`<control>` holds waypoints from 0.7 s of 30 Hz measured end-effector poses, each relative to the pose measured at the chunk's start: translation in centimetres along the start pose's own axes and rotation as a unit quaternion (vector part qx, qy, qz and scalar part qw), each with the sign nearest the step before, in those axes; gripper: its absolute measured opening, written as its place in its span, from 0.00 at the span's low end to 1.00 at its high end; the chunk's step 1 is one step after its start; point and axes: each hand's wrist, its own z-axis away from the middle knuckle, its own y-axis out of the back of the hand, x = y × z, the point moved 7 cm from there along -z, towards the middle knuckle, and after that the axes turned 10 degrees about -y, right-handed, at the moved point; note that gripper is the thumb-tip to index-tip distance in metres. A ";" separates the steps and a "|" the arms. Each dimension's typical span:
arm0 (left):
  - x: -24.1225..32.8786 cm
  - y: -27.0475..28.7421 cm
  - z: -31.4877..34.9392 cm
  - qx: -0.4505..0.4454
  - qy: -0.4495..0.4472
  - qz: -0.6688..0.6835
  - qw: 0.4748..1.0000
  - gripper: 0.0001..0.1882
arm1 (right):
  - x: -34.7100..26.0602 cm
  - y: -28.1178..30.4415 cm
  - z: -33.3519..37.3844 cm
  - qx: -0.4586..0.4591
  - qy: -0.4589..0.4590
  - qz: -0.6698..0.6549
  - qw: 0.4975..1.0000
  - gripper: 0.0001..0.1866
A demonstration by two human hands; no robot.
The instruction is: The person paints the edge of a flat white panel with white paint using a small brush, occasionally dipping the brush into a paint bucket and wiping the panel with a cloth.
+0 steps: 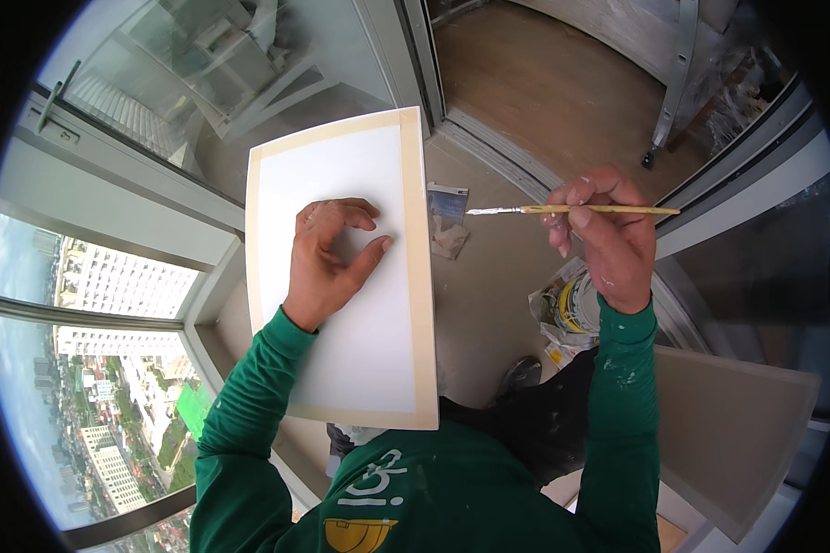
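A white rectangular panel point(350, 369) with a tan border stands tilted in front of me, left of centre. Over its white face is my left hand point(330, 253), the fingers curved and the thumb held apart from them, with nothing between. Whether that hand touches the panel I cannot tell. My right hand point(618, 244) pinches a thin paintbrush point(498, 210) by its yellowish handle, right of the panel. The brush lies level, its whitish tip pointing left toward the panel's edge but apart from it. White smears mark the right hand and its green sleeve.
A paint bucket point(578, 306) stands on paper by my dark shoe point(520, 376). Sheets of paper point(448, 205) lie on the floor. Behind is a sliding-door track point(507, 157), with a metal leg point(675, 88) beyond. Another panel point(738, 433) leans at right; windows point(111, 369) fill the left.
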 end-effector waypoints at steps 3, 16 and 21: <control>0.1 -0.2 -0.3 -0.013 -0.007 -0.018 1.000 0.14 | 2.9 -1.1 0.1 -0.024 -0.032 -0.033 0.999 0.06; 0.7 -0.3 -1.0 -0.044 -0.021 -0.051 0.998 0.15 | 6.5 -1.7 -0.3 -0.019 -0.109 0.001 0.994 0.05; 0.7 -0.3 -1.2 -0.049 -0.017 -0.051 0.997 0.14 | 6.1 -2.7 -0.4 -0.051 -0.046 0.063 0.996 0.06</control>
